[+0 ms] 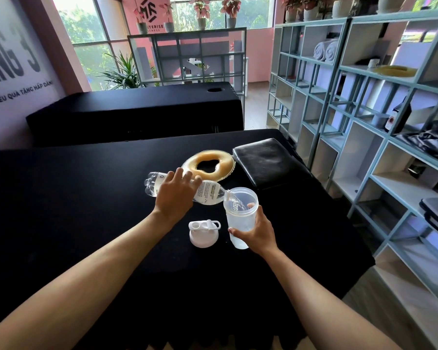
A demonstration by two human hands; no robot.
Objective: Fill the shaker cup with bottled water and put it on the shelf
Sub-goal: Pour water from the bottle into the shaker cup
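Observation:
My left hand (175, 195) grips a clear plastic water bottle (208, 193), tipped almost flat with its neck over the rim of the shaker cup (239, 218). Water runs from the bottle into the cup. The cup is translucent and holds water in its lower part. My right hand (257, 232) is wrapped around the cup's lower half and holds it upright above the black table (86, 198). The cup's white lid (204, 233) lies on the table just left of the cup, between my two hands.
A yellow ring-shaped cushion (209, 164) and a black leather pad (268, 162) lie beyond my hands. A pale blue open shelf unit (364, 137) runs along the right, holding towels, a dark bottle and bags. A second black table (137, 112) stands behind.

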